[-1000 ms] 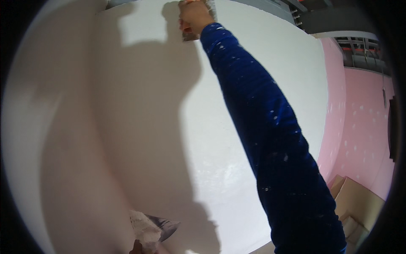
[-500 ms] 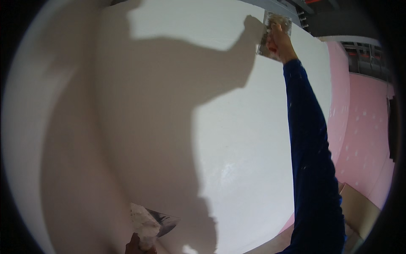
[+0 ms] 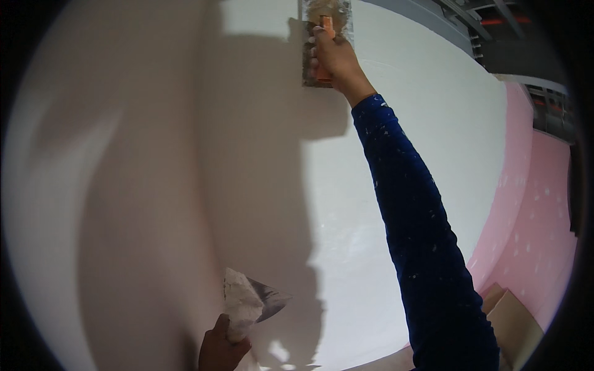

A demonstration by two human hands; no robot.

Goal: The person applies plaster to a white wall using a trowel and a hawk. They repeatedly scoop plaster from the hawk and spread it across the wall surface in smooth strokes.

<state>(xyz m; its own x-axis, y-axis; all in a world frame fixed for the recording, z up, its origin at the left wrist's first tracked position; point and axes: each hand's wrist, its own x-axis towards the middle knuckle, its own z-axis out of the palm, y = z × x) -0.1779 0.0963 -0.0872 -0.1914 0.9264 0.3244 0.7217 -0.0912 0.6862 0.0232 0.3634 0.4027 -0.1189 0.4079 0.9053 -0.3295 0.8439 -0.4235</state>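
Observation:
High on the white wall (image 3: 383, 191), my right hand (image 3: 339, 60) is closed round the orange handle of a plastering trowel (image 3: 341, 8). The trowel's rectangular metal plate is smeared with plaster and lies upright against or very near the wall; contact cannot be made out. Low in the picture, my left hand (image 3: 221, 348) grips a putty knife (image 3: 272, 299) with a wide, tapering metal blade. A thick lump of white plaster (image 3: 240, 302) covers much of that blade and hides its handle. My right arm reaches up in a dark blue sleeve flecked with white.
On the left, the white surface bends at an inner corner (image 3: 201, 185). My shadow falls over much of the wall. A pink board wall (image 3: 537, 207) stands to the right, with a cardboard box (image 3: 515, 321) below it. Grey metal framing (image 3: 442, 28) runs along the top right.
My right hand has carried the trowel leftward along the upper wall, and the plate now stands more upright. My left hand and putty knife appear higher and further right. The view has shifted slightly.

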